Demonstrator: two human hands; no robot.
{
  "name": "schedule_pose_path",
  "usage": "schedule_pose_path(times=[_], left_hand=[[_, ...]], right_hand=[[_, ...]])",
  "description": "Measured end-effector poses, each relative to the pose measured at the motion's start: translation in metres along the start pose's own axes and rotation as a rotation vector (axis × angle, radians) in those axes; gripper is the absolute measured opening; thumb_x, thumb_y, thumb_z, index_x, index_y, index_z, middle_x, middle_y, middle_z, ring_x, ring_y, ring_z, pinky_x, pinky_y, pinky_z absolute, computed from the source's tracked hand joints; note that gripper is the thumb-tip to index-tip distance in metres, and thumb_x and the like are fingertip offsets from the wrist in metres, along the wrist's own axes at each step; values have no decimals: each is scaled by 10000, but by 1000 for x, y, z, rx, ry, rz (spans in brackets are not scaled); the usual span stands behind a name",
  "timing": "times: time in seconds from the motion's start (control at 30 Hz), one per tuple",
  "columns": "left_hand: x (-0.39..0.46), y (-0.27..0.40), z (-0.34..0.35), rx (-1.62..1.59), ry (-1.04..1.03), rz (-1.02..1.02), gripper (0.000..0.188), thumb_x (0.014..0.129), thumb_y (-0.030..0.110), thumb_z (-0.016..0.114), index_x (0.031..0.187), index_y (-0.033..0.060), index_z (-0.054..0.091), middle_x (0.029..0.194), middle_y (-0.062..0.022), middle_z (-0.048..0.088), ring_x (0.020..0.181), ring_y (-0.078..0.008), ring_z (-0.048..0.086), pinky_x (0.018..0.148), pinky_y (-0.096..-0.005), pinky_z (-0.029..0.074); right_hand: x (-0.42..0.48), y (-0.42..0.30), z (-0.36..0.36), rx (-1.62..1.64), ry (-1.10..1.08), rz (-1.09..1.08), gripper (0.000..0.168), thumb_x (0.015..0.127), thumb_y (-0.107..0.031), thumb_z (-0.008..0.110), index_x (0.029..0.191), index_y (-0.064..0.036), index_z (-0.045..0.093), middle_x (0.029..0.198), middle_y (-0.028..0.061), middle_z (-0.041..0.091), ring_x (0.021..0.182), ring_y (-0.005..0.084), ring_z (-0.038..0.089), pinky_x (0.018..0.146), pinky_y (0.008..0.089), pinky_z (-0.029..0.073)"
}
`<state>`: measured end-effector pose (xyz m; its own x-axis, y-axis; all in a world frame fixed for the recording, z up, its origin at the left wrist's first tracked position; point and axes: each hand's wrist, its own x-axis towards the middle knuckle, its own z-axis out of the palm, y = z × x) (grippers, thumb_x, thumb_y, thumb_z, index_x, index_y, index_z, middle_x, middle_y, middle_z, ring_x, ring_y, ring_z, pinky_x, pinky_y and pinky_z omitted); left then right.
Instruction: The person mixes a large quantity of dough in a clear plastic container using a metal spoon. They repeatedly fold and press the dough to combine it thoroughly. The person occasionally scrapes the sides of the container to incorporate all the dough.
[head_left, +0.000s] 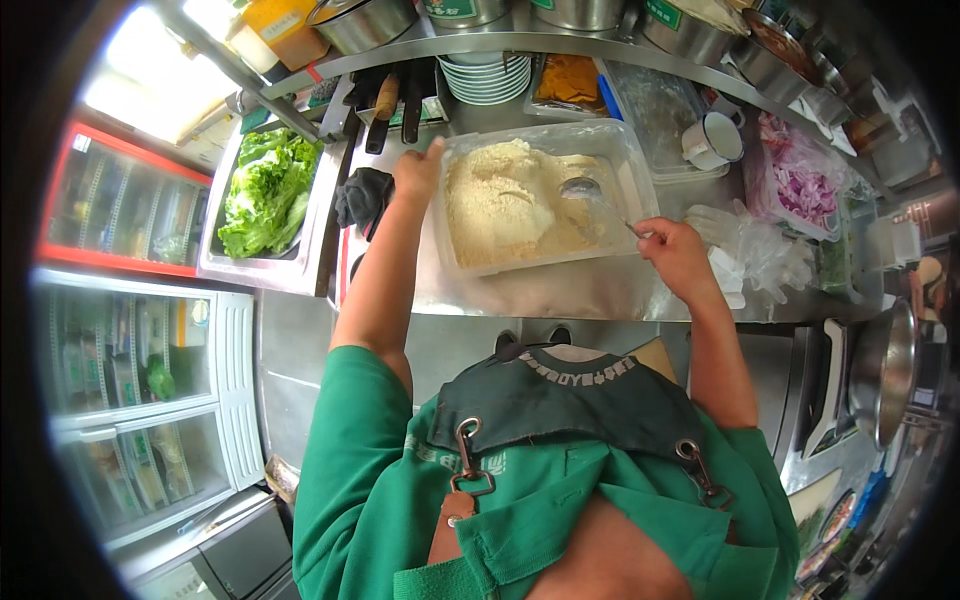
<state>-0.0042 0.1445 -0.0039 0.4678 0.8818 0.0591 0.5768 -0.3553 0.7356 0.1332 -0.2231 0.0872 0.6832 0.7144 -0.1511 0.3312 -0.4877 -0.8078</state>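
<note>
A clear plastic tub (646, 176) holding pale yellowish powder (506, 199), heaped towards its left and middle, rests on the steel counter before me. My right hand (671, 251) grips the handle of a metal spoon (581, 188) at the tub's near right corner; the spoon's bowl lies over the thinner powder on the right. At the upper left corner of the tub is my left hand (420, 169), its thumb and fingers at the rim. How firmly it holds the rim cannot be told.
Left of the tub are a black cloth (364, 201), knives with handles (386, 97) and a steel pan of lettuce (270, 191). To the right stand a white enamel mug (712, 141), plastic gloves (769, 251) and a tub of sliced red onion (806, 195). A steel shelf (480, 43) overhangs the back, above stacked plates (487, 79).
</note>
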Motion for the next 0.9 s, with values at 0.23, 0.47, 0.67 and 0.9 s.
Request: schedule_pose_path(times=[0.23, 0.47, 0.67, 0.9], left_hand=[[-103, 21, -37, -1, 12, 18, 380, 829, 300, 463, 907, -66, 529, 844, -269, 565, 792, -395, 555, 706, -430, 429], [-124, 4, -24, 67, 27, 215, 395, 744, 127, 475, 1086, -67, 437, 846, -250, 533, 726, -388, 546, 658, -451, 440], [-70, -21, -42, 54, -88, 394, 380, 732, 124, 475, 1110, 86, 488, 827, -222, 544, 734, -379, 545, 648, -454, 438], [-44, -14, -27, 35, 28, 260, 283, 752, 198, 490, 1012, 112, 565, 892, -166, 558, 807, -345, 549, 697, -425, 437]], right_hand=[[-7, -29, 2, -103, -37, 75, 239, 710, -73, 558, 933, 7, 596, 631, 25, 543, 565, 88, 481, 535, 234, 388], [5, -54, 36, -219, -93, -134, 212, 705, -97, 550, 889, -9, 605, 676, 114, 574, 631, 196, 547, 593, 291, 428], [16, -86, 61, -333, -152, -131, 234, 694, -88, 562, 914, -19, 604, 662, 82, 561, 615, 174, 519, 580, 279, 414], [-1, -85, 19, -298, -163, 46, 242, 707, -52, 538, 938, 2, 585, 616, 26, 514, 463, 117, 448, 435, 228, 376]])
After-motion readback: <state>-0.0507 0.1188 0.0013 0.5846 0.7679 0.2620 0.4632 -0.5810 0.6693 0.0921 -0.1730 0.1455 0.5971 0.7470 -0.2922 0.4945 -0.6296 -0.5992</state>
